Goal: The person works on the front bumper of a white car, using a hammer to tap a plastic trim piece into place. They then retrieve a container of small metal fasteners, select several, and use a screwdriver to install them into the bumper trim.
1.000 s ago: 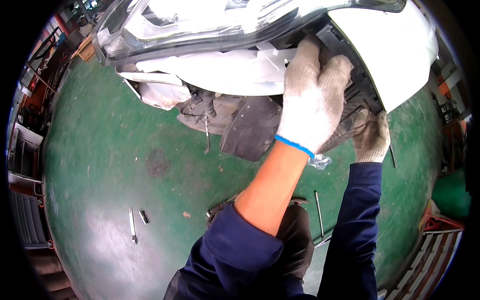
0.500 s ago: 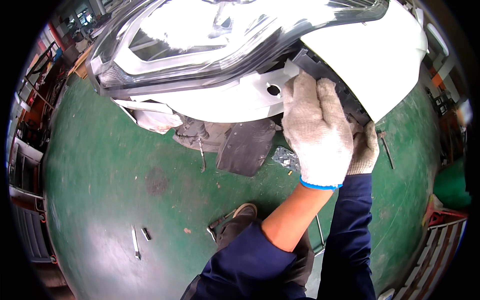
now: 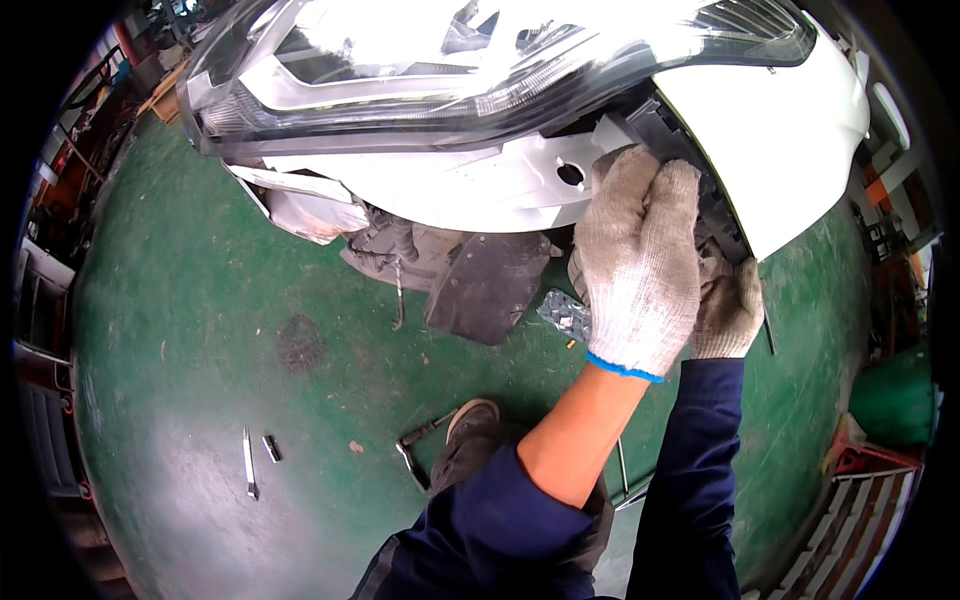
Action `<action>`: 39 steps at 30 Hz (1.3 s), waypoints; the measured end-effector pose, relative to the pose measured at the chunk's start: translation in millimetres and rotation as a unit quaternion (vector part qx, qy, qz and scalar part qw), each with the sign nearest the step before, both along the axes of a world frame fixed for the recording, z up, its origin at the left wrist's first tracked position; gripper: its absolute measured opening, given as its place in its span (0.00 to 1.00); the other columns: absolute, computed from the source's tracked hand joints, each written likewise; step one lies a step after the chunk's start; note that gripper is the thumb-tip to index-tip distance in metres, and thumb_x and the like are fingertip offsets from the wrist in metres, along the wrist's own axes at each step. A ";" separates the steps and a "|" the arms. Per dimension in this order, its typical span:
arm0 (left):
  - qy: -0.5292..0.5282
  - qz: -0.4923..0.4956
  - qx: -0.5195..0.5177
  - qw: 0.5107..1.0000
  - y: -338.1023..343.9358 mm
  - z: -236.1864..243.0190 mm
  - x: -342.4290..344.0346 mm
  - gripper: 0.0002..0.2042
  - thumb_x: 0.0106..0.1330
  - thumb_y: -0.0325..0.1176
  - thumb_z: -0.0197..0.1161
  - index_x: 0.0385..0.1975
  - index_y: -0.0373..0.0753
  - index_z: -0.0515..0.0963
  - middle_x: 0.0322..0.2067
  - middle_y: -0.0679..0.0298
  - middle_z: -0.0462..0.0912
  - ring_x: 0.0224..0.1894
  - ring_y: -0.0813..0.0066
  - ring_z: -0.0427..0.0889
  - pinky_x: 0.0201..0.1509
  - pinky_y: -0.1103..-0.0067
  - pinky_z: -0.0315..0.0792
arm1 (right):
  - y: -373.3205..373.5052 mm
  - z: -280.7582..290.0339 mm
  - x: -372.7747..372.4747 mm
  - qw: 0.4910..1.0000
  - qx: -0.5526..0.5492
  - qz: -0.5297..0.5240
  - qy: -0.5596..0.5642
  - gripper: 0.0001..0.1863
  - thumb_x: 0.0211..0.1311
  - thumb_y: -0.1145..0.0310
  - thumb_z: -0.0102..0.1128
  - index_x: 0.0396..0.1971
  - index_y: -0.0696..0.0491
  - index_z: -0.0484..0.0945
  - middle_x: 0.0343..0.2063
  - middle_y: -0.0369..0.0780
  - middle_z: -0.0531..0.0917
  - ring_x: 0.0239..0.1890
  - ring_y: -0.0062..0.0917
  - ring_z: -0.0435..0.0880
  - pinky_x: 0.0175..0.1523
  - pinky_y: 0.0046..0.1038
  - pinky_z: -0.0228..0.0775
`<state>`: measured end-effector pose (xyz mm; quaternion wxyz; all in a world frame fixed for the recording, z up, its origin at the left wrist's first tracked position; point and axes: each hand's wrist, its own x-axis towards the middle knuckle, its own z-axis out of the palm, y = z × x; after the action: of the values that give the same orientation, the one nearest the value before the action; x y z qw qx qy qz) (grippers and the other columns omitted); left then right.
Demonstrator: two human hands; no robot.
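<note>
A black plastic bracket [image 3: 657,128] runs along the edge of the white fender [image 3: 780,140], beside the large clear headlight [image 3: 400,115]. My left hand [image 3: 640,265], in a knitted work glove with a blue cuff, is closed on the bracket near its upper part, fingertips bent against it. My right hand [image 3: 728,310], gloved too, grips the bracket's lower end, with its fingers partly hidden behind the left hand. Left of my left hand, a white body panel [image 3: 470,185] with a dark round hole extends below the headlight.
Under the car front hang a dark splash shield [image 3: 490,285] and a loose cable. On the green floor [image 3: 180,330] lie a clear bag of small parts [image 3: 566,315], a ratchet-like tool [image 3: 405,455] by my shoe, a slim silver tool [image 3: 250,465] and a short black piece [image 3: 272,448].
The view has shifted slightly, so the car front sits further right and the floor tools further left and up. Both hands remain on the bracket with almost the same grip.
</note>
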<state>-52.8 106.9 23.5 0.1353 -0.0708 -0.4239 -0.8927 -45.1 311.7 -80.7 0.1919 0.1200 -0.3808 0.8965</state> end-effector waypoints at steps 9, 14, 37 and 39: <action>0.039 0.086 -0.057 0.994 4.4 -0.5 -3.2 0.08 0.68 0.28 0.62 0.30 0.29 0.77 0.27 0.60 0.75 0.28 0.73 0.73 0.34 0.74 0.68 | -6.5 9.5 1.8 0.999 0.030 -0.007 -0.025 0.38 0.69 0.58 0.60 0.72 0.61 0.60 0.68 0.55 0.70 0.67 0.46 0.75 0.66 0.44 0.76; 0.033 0.147 -0.160 0.976 -4.5 -3.0 -4.7 0.10 0.67 0.30 0.64 0.27 0.30 0.75 0.24 0.54 0.75 0.27 0.60 0.75 0.33 0.67 0.69 | -8.4 5.1 -0.8 0.999 0.021 0.007 -0.026 0.38 0.69 0.57 0.60 0.73 0.60 0.59 0.69 0.54 0.69 0.68 0.47 0.73 0.72 0.47 0.68; 0.099 0.203 -0.201 0.953 -7.7 -17.8 -17.3 0.12 0.68 0.32 0.64 0.26 0.33 0.72 0.20 0.54 0.74 0.22 0.62 0.76 0.27 0.68 0.70 | -13.7 18.6 -4.2 0.996 0.084 -0.003 -0.032 0.43 0.61 0.58 0.66 0.70 0.65 0.61 0.68 0.55 0.71 0.65 0.42 0.76 0.60 0.38 0.81; 0.062 0.159 -0.196 0.966 -7.7 -13.2 -8.9 0.12 0.69 0.32 0.63 0.26 0.34 0.72 0.19 0.58 0.75 0.20 0.68 0.74 0.25 0.71 0.70 | -12.5 18.3 -2.4 0.997 0.065 0.001 -0.030 0.41 0.62 0.58 0.66 0.70 0.63 0.63 0.67 0.55 0.72 0.63 0.42 0.79 0.56 0.37 0.83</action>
<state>-61.7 99.2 10.4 0.2853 -0.0829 -0.5873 -0.7529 -47.5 299.2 -62.4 0.1715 0.1058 -0.4434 0.8734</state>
